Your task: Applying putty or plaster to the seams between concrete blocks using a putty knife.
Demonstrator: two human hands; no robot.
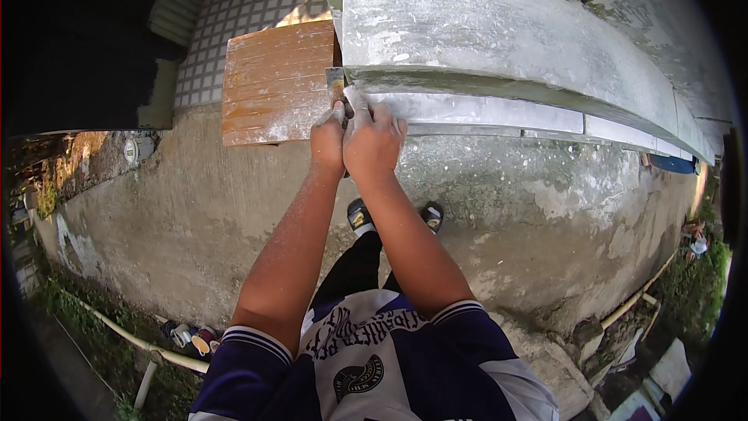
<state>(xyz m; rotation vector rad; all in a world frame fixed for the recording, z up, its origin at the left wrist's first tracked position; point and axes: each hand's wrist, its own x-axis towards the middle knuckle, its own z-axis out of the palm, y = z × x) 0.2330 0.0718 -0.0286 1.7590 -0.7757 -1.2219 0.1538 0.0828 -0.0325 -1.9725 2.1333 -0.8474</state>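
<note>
Just beyond the pinching fingers of the left hand (327, 140), the flat, rust-stained metal scraper (335, 82) could slip toward the curled right hand (372, 142) beside them, whose hold I cannot tell, because dusty skin grips poorly.

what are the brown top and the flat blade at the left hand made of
Brown top: likely wood, perhaps varnished; plank-like lines run across it, with whitish dust near one corner. Flat blade: probably metal, its finish worn; thin and straight-edged, grey with rust-brown patches. The exact metal is unclear.
</note>
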